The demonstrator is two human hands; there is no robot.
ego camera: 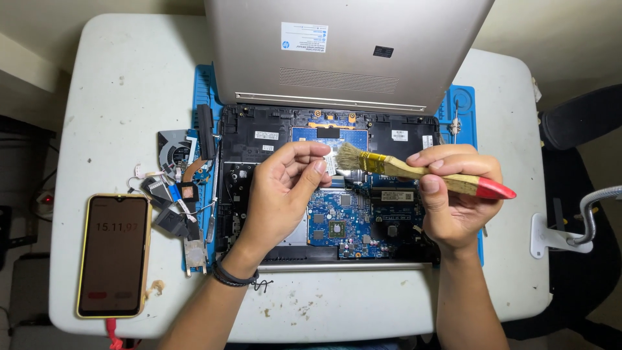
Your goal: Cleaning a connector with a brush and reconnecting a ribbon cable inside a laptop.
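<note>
**Brush meets a small part above an opened laptop**

At the near left of the white table (110, 97) lies a phone (114, 255) in a yellow case, its dark screen lit with a timer. Just right of it, on the left edge of a blue work mat (464, 104), sits a heap of removed parts: a round fan (173, 150), a black bar (205, 131), flat cables and small metal pieces.

Next comes the opened laptop (259, 162), its black base exposed, with a blue circuit board (343, 223) in the middle. The silver bottom cover (350, 58) leans up at the far side.

The left hand (282, 194), a dark band on its wrist, hovers over the base; thumb and forefinger pinch a small flat component (330, 162) held above the board.

The bristles of a paintbrush (414, 170) touch that component from the right. The right hand (457, 198) grips the brush's pale wooden handle, fingers curled around it, the red tip sticking out to the right.

At the far right a grey bent arm on a white bracket (551, 236) stands beside the table edge.
</note>
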